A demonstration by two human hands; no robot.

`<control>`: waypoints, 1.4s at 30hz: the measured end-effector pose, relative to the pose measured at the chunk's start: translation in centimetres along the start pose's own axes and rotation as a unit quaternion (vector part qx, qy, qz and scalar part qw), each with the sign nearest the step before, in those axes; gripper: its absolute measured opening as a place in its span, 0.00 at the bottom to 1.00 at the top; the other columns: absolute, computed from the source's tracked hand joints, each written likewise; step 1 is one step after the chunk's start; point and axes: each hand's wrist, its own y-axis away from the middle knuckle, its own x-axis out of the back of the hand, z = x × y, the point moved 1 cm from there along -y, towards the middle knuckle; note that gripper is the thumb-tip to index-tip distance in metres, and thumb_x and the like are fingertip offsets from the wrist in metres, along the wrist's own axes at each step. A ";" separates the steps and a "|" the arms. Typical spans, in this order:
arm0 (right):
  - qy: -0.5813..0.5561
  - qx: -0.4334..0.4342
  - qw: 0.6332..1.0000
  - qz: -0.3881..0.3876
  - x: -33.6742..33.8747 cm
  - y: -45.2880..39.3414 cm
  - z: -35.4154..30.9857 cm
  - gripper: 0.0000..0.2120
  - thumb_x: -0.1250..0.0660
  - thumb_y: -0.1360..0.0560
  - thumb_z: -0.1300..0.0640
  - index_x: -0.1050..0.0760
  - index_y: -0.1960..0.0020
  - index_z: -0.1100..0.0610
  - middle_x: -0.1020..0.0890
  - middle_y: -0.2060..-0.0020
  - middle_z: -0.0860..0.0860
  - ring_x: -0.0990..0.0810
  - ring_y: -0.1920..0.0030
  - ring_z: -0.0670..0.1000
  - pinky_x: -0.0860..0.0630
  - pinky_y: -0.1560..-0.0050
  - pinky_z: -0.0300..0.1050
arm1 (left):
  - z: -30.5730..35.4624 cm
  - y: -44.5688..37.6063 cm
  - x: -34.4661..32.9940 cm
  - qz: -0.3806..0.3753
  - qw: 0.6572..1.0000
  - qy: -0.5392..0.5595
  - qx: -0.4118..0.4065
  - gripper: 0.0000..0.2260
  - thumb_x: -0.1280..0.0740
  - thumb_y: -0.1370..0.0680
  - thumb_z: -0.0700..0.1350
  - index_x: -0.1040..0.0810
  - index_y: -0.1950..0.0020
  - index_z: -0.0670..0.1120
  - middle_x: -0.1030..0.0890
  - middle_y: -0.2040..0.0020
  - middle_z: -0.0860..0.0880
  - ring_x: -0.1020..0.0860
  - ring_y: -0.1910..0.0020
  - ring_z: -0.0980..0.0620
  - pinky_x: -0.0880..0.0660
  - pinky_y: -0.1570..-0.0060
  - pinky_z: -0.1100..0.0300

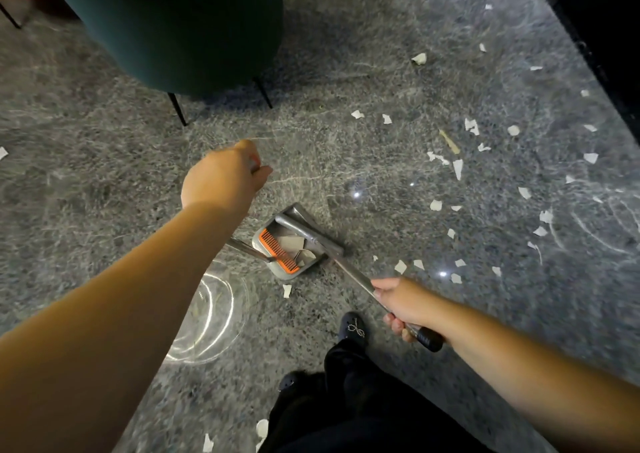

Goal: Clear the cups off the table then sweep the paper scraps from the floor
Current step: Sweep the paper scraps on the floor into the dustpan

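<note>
Grey marble floor (104, 113): right hand (403, 305) grips broom handle (353, 276), left hand (221, 179) holds dustpan handle (242, 245); sweeping underway. Paper scraps (457, 167) beyond the right fingers need gathering into the dustpan (287, 245).

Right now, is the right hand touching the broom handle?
Touching. The head view shows the right hand with its fingers curled round the metal broom handle, just above the black end grip.

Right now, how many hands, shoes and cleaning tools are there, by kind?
hands: 2, left hand and right hand
shoes: 2, front shoe and back shoe
broom: 1
dustpan: 1
total: 6
</note>
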 end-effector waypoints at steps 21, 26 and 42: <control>0.012 0.019 0.994 0.103 -11.5 0.1 4.3 0.22 0.45 0.17 0.57 0.40 0.24 0.53 0.29 0.77 0.55 0.33 0.85 0.45 0.36 0.84 0.32 | -16.3 14.8 6.1 -0.012 0.998 -0.020 -0.055 0.11 0.30 0.26 0.59 0.24 0.56 0.53 0.22 0.66 0.50 0.25 0.65 0.45 0.30 0.68 0.57; 0.024 -0.012 0.997 0.076 -15.2 -1.6 5.6 0.21 0.48 0.16 0.57 0.41 0.24 0.53 0.29 0.76 0.54 0.33 0.85 0.46 0.36 0.84 0.33 | -17.0 16.3 3.8 -0.003 0.999 -0.020 -0.046 0.12 0.31 0.25 0.59 0.23 0.54 0.51 0.29 0.69 0.53 0.30 0.68 0.47 0.38 0.71 0.60; -0.167 -0.082 0.978 -0.099 -24.1 2.0 5.4 0.19 0.49 0.17 0.51 0.38 0.28 0.39 0.33 0.73 0.51 0.36 0.82 0.45 0.36 0.79 0.32 | -13.4 15.1 2.7 0.019 0.999 0.029 0.011 0.13 0.33 0.23 0.60 0.24 0.51 0.51 0.29 0.68 0.55 0.30 0.69 0.49 0.40 0.73 0.62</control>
